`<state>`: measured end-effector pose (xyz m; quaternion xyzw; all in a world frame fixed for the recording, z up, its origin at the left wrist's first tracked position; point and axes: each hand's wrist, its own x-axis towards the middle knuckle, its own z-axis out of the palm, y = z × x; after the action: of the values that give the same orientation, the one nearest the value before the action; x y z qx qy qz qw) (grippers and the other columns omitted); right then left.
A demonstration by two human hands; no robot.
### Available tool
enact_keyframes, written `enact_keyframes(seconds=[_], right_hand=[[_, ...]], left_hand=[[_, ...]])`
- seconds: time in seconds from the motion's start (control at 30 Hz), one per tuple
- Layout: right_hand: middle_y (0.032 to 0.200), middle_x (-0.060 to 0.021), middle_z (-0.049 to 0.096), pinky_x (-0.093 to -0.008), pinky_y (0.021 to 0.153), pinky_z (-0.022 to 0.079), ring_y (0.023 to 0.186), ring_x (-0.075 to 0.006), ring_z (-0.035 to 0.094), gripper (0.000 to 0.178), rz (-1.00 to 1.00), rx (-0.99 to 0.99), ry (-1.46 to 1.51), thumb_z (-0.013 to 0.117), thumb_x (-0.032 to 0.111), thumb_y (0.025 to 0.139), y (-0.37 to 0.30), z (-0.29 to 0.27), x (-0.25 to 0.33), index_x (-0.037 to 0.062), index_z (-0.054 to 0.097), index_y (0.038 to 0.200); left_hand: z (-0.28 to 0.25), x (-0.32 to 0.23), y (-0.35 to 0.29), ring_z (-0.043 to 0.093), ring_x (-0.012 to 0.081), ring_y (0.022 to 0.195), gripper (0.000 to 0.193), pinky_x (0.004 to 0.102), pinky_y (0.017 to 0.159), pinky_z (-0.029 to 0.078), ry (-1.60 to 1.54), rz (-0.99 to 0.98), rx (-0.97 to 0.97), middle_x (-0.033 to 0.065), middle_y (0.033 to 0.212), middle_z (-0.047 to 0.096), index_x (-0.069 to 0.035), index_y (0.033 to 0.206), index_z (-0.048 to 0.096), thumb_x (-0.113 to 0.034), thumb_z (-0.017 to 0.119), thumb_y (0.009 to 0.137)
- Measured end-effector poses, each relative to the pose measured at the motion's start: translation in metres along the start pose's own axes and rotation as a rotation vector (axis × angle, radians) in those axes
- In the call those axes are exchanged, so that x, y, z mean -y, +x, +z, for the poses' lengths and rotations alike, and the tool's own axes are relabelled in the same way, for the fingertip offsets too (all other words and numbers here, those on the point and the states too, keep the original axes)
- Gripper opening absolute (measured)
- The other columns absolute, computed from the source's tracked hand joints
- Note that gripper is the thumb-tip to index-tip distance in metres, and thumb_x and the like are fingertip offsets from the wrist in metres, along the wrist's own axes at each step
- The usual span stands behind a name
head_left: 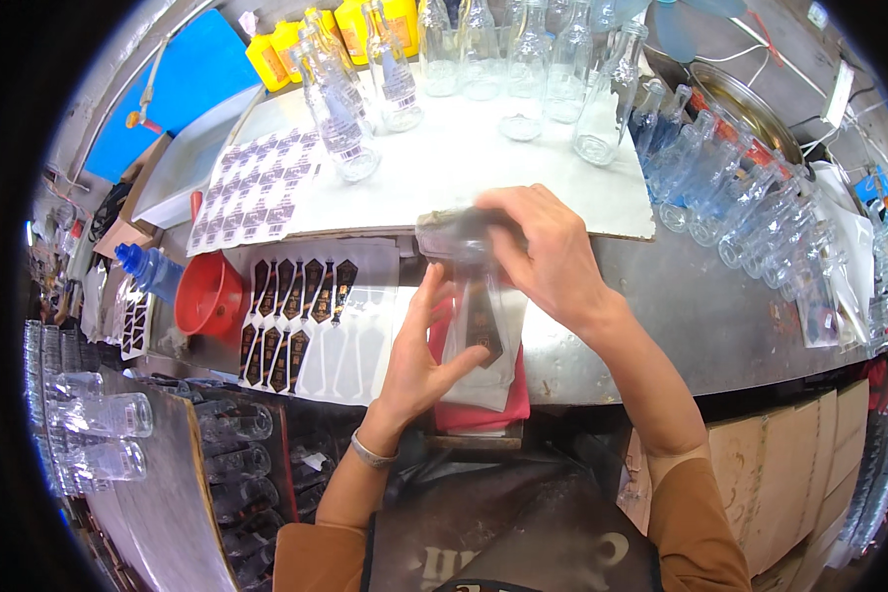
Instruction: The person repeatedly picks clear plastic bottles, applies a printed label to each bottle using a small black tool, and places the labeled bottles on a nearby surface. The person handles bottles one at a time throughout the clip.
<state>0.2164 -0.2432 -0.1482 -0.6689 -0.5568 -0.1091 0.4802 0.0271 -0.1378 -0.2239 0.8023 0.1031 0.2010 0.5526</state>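
A clear glass bottle (pixel 476 296) with a dark tie-shaped label (pixel 481 326) lies in front of me on a pale cloth over a red cloth (pixel 464 418). My left hand (pixel 416 357) is beside it, fingers stretched and thumb reaching across to the label; whether it touches the glass I cannot tell. My right hand (pixel 553 252) bends over the bottle's far end, fingers closed on something dark and smeared by motion. A greyish pad-like thing (pixel 434 235) sits by those fingertips. Left of the bottle lies a sheet of dark tie-shaped labels (pixel 286 321), partly used.
Several upright glass bottles (pixel 397 94) stand on the white board (pixel 444 178), beside a sheet of printed labels (pixel 257 187). A red bowl (pixel 209 296) and blue spray bottle (pixel 153 271) are at left. More bottles (pixel 740 207) line the right; cardboard (pixel 779 464) stands below.
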Motion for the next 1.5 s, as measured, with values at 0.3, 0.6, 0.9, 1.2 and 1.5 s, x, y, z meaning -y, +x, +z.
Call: enact_keyframes(seconds=[0.3,0.6,0.9,1.2,1.5], right_hand=[[0.093,-0.0105,0.065,-0.0421,0.079,0.054,0.087,-0.0308,0.063,0.019,-0.074,0.407,0.246,0.066,0.001,0.073,-0.094,-0.005,0.072,0.0056,0.062,0.090],[0.105,-0.0103,0.071,-0.0372,0.083,0.055,0.094,-0.0297,0.066,0.026,-0.027,0.114,0.185,0.070,-0.001,0.077,-0.062,-0.007,0.004,0.0044,0.069,0.103],[0.099,-0.0123,0.068,-0.0400,0.080,0.054,0.089,-0.0339,0.065,0.033,0.058,0.060,0.279,0.065,-0.009,0.068,-0.103,-0.018,0.018,0.0049,0.063,0.098],[0.087,-0.0043,0.067,-0.0262,0.079,0.050,0.088,-0.0107,0.062,0.032,0.927,0.117,0.527,0.064,0.018,0.096,-0.136,-0.028,0.018,-0.0032,0.065,0.121],[0.057,-0.0035,0.052,-0.0291,0.054,0.039,0.055,-0.0084,0.046,0.045,0.852,0.333,0.369,0.074,0.028,0.092,-0.106,0.005,0.027,-0.0055,0.064,0.120]], left_hand=[[0.001,0.003,-0.036,0.047,0.0395,0.136,0.119,0.0452,0.112,0.039,0.321,0.162,0.062,0.0247,0.156,0.038,0.006,0.157,0.015,-0.015,0.091,0.068],[0.002,0.001,-0.035,0.049,0.0325,0.138,0.120,0.0416,0.109,0.043,0.149,0.082,0.096,0.0248,0.158,0.037,0.000,0.162,0.003,0.001,0.082,0.072],[0.003,0.009,-0.041,0.043,0.0313,0.143,0.111,0.0391,0.112,0.040,0.101,0.064,0.091,0.0219,0.160,0.035,0.001,0.161,0.012,-0.001,0.080,0.074],[0.002,0.002,-0.036,0.032,0.0383,0.149,0.087,0.0433,0.120,0.030,0.112,0.105,0.088,0.0250,0.161,0.031,0.001,0.157,0.030,-0.006,0.074,0.082],[0.007,-0.005,-0.012,0.034,0.0382,0.148,0.053,0.0448,0.118,0.032,0.089,0.123,0.003,0.0249,0.160,0.033,-0.003,0.144,0.054,-0.003,0.065,0.092]])
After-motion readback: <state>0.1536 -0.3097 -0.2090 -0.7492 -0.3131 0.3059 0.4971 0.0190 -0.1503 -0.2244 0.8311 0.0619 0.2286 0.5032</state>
